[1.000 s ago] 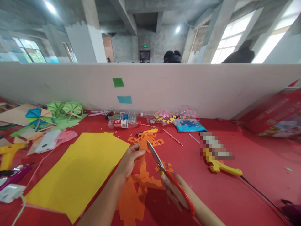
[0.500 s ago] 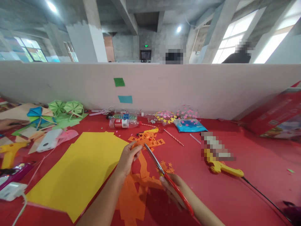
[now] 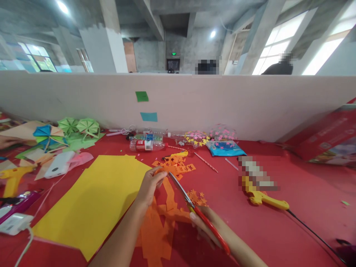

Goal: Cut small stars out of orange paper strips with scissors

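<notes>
My left hand [image 3: 151,184] pinches a small piece of orange paper [image 3: 161,171] between thumb and fingers, most of it hidden by the hand. Red-handled scissors [image 3: 183,191] are gripped in my right hand [image 3: 207,224]; their blades look nearly closed, tips at the left fingertips. Under and between my hands lie cut orange paper sheets [image 3: 155,233] and strips. A small pile of orange paper stars [image 3: 198,198] rests beside the scissors. Beyond my left hand are orange scraps [image 3: 178,165] with star-shaped holes.
Yellow paper [image 3: 91,200] lies on the left. Behind are plastic bottles [image 3: 144,145], a blue packet [image 3: 226,148] and a striped straw [image 3: 205,162]. A yellow glue gun [image 3: 261,196] with a cord lies right. Paper umbrellas [image 3: 88,126] and another person's hand [image 3: 9,142] are far left.
The scissors' tips have shifted slightly left, closer to the left fingertips. My left hand stays nearly in place with the orange paper. The view has moved very slightly.
</notes>
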`<state>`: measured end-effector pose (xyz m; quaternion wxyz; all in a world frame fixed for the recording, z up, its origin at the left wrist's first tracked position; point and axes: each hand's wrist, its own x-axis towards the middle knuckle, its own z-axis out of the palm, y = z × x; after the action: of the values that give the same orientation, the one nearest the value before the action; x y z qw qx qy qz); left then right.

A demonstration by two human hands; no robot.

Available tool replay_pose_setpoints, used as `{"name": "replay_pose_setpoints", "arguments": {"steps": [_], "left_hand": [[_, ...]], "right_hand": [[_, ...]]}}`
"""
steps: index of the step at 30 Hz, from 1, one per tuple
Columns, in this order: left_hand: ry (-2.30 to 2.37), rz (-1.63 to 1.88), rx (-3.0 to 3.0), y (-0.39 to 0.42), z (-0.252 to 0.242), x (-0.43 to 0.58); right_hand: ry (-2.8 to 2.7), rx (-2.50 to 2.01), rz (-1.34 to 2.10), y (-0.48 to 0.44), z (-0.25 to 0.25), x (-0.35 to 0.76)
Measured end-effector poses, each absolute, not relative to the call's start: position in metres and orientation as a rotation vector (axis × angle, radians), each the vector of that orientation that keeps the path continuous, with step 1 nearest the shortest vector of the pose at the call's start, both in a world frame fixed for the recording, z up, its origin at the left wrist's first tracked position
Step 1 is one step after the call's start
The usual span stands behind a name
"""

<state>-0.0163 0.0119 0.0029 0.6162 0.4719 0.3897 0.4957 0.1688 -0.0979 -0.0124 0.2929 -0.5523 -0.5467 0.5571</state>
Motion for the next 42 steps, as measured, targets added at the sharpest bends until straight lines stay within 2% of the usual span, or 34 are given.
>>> {"name": "replay_pose_setpoints", "arguments": {"steps": [8, 19, 42], "left_hand": [[0.9, 1.128, 1.067, 0.011, 0.007, -0.018], [0.904, 1.076, 1.055, 0.012, 0.009, -0.02], [0.944, 1.028, 1.097, 0.019, 0.0, -0.027]], "right_hand": [[-1.454, -1.424, 1.526, -0.1, -0.001, 0.168], [-1.484, -1.269, 1.593, -0.098, -0.016, 0.173], [-1.407, -1.376, 1.671, -0.096, -0.013, 0.174]]}}
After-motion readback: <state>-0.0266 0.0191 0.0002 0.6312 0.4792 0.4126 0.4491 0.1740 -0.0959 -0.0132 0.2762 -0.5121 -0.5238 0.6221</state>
